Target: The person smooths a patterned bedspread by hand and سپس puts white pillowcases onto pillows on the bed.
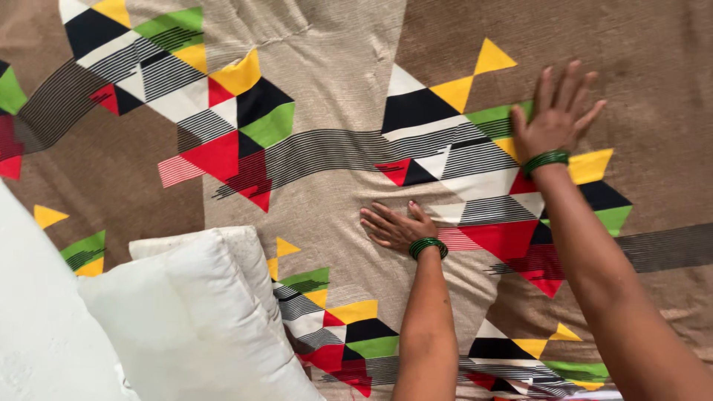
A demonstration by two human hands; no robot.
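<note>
The brown woven bedsheet with bright triangle patches and black stripe bands [334, 96] is spread flat and fills nearly the whole view, with both hands pressed on it. It looks like thin, soft cotton, light and floppy, the kind that wrinkles if you look at it wrong (there are shallow creases near the top middle already). My guess is it slides easily over whatever is underneath, so flat palms will move it better than pinching, and for an actual lift you'd want an edge or corner, none of which I can really see here.

The left hand [394, 226] lies flat with fingers together pointing left, palm down on the plain tan part, holding nothing. The right hand [553, 119] is further up, fingers spread wide over a yellow and green patch, also just pressing, nothing gripped. Each wrist wears green bangles [428, 246].

At the lower left, 2 plain white pillows [200, 312] sit stacked on the sheet, near the left hand but not touching it.
</note>
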